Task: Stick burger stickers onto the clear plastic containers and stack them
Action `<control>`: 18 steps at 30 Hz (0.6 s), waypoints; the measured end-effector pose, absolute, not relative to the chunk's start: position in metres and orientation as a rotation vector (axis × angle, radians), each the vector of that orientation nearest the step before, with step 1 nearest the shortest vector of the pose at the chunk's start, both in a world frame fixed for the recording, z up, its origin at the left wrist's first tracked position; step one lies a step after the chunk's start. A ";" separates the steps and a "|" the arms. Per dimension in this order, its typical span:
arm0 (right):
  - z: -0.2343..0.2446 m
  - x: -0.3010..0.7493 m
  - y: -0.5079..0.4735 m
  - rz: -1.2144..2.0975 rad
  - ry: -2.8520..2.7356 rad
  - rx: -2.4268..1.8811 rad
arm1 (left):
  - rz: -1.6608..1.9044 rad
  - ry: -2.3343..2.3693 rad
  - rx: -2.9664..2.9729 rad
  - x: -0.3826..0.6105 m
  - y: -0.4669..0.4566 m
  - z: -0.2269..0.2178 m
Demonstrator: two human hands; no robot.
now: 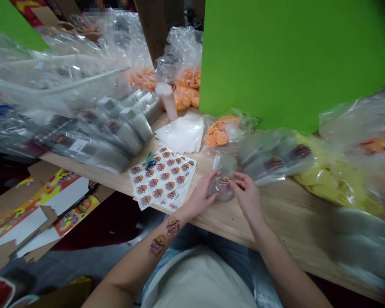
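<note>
- Closely together, the left hand [201, 194] and the right hand [246, 193] meet at a clear round plastic tub [223, 196] lying on the wooden table [285, 216]. The left curves its fingers against the tub's left side; the right pinches thumb and forefinger together at its upper edge.
- A burger sticker [224, 182] sits on the tub, between both hands and just beside the right fingertips [235, 182]. Whether it is fully pressed down cannot be told from this view.
- Good handling here looks like a steady left-hand hold and contact kept to the edge, leaving the printed face uncovered.
- Just left of the left hand lies a sheet of burger stickers [162, 177], partly over a second sheet, with small scissors with green and blue handles [149, 160] resting on it.
- Beyond the hands are loose white plastic sheets [179, 133] and a bag of orange discs [220, 134].
- To the right, sleeved stacks of labelled tubs [274, 157] lie against a bag of yellow discs [329, 182].
- Further left, more sleeved stacks [112, 130] fill the table's far side, below a green board [291, 55] to the right.
- Two burger stickers [173, 225] also sit on the left forearm.
</note>
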State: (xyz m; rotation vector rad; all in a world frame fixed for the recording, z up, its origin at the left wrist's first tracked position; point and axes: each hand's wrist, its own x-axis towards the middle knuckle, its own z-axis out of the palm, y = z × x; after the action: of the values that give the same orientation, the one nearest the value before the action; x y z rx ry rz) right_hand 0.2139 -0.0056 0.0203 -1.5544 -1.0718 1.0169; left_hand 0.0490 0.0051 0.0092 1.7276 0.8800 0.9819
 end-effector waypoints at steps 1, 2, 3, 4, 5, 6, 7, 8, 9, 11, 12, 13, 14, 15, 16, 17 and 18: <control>0.020 0.213 -0.006 0.995 -1.069 -1.570 | 0.986 0.886 1.724 0.049 0.005 0.009; 0.020 0.211 -0.007 0.976 -1.070 -1.582 | 0.988 0.887 1.723 0.049 0.004 0.010; 0.020 0.210 -0.008 0.957 -1.071 -1.592 | 0.988 0.881 1.719 0.049 0.004 0.010; 0.020 0.208 -0.009 0.939 -1.072 -1.601 | 0.986 0.870 1.708 0.049 0.003 0.010; 0.020 0.207 -0.010 0.921 -1.073 -1.612 | 0.987 0.860 1.683 0.050 0.002 0.011; 0.020 0.206 -0.011 0.903 -1.076 -1.625 | 0.990 0.857 1.645 0.051 0.002 0.011; 0.020 0.206 -0.012 0.887 -1.080 -1.639 | 0.996 0.866 1.595 0.052 0.002 0.011; 0.021 0.206 -0.012 0.875 -1.085 -1.651 | 1.007 0.887 1.539 0.054 0.001 0.012; 0.021 0.206 -0.013 0.864 -1.093 -1.660 | 1.024 0.915 1.484 0.057 0.002 0.012; 0.021 0.206 -0.014 0.846 -1.112 -1.665 | 1.062 0.978 1.403 0.063 0.003 0.012; 0.021 0.206 -0.014 0.837 -1.121 -1.665 | 1.081 1.007 1.384 0.066 0.004 0.011; 0.021 0.207 -0.014 0.829 -1.131 -1.666 | 1.100 1.035 1.382 0.069 0.005 0.011; 0.020 0.206 -0.014 0.820 -1.142 -1.670 | 1.113 1.063 1.398 0.071 0.006 0.011; 0.020 0.206 -0.015 0.812 -1.156 -1.676 | 1.122 1.091 1.430 0.072 0.007 0.011; 0.019 0.206 -0.015 0.803 -1.177 -1.682 | 1.128 1.118 1.475 0.073 0.007 0.010; 0.019 0.206 -0.016 0.780 -1.210 -1.693 | 1.132 1.143 1.525 0.074 0.008 0.010; 0.019 0.206 -0.016 0.736 -1.260 -1.710 | 1.135 1.166 1.573 0.075 0.008 0.010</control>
State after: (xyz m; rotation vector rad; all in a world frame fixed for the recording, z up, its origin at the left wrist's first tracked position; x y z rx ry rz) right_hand 0.2057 -0.0162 0.0193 -1.7104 -1.2600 0.7363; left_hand 0.0747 0.0076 0.0098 1.5733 1.1664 1.1347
